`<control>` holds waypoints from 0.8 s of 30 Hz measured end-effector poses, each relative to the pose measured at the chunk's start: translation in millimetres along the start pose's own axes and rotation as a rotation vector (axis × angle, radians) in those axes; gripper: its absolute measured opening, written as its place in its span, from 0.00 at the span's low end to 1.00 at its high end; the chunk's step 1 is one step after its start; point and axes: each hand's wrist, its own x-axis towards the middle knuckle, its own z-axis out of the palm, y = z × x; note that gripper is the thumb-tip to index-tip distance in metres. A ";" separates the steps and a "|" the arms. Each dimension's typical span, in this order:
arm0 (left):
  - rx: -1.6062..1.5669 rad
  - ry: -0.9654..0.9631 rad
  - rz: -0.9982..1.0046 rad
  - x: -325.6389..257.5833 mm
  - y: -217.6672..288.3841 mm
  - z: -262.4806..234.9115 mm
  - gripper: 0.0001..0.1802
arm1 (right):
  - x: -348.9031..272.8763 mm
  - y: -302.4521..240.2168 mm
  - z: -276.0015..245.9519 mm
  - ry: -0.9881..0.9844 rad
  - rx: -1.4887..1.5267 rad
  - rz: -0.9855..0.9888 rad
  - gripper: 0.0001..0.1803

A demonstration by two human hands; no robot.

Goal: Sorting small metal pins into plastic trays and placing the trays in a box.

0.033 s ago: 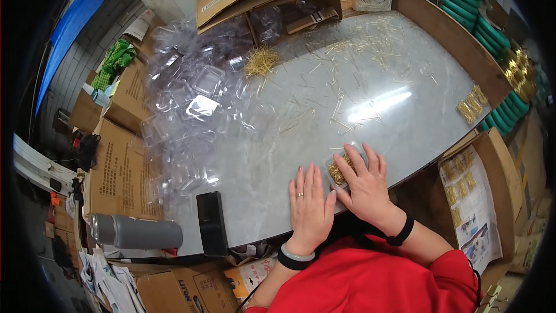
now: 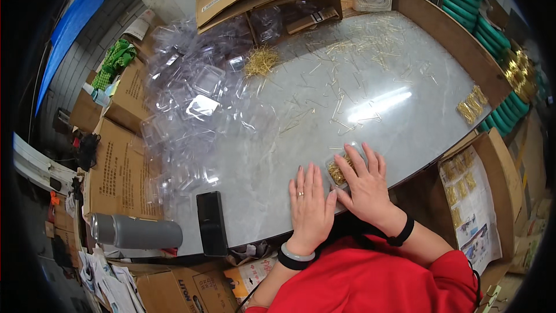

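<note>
Right hand (image 2: 366,188): fingers spread flat, palm down, pressing on a small clear plastic clamshell box filled with thin gold pins (image 2: 340,168). The box sits on the pale grey marbled tabletop (image 2: 289,139), near its front edge, partly covered by those fingers.

Left hand (image 2: 310,203): flat on the tabletop just beside the box, fingers close together and extended, holding nothing; a ring on one finger, a pale bangle and dark band at the wrist. The two hands touch or nearly touch at the thumbs.

Further out: loose gold pins scattered across the table's middle and far side (image 2: 353,81). A large heap of empty clear plastic clamshells (image 2: 191,98) covers the left part. A black rectangular phone (image 2: 211,223) lies at the front edge, left of the left hand; a grey cylindrical flask (image 2: 138,233) lies beyond it on its side.
</note>
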 end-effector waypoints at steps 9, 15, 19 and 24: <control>0.205 -0.062 -0.066 14.7 11.7 12.2 0.34 | 4.8 21.1 -16.6 -0.180 0.381 -0.005 0.42; 0.269 -0.038 -0.053 13.1 11.5 13.7 0.33 | 27.6 30.2 -21.3 -0.293 0.348 -0.043 0.23; 0.258 -0.026 -0.040 11.5 10.1 15.0 0.33 | 26.6 27.1 -15.4 -0.306 0.345 -0.041 0.22; 0.248 -0.028 -0.016 11.7 11.1 13.4 0.30 | 19.5 36.4 -6.7 -0.098 0.702 -0.020 0.22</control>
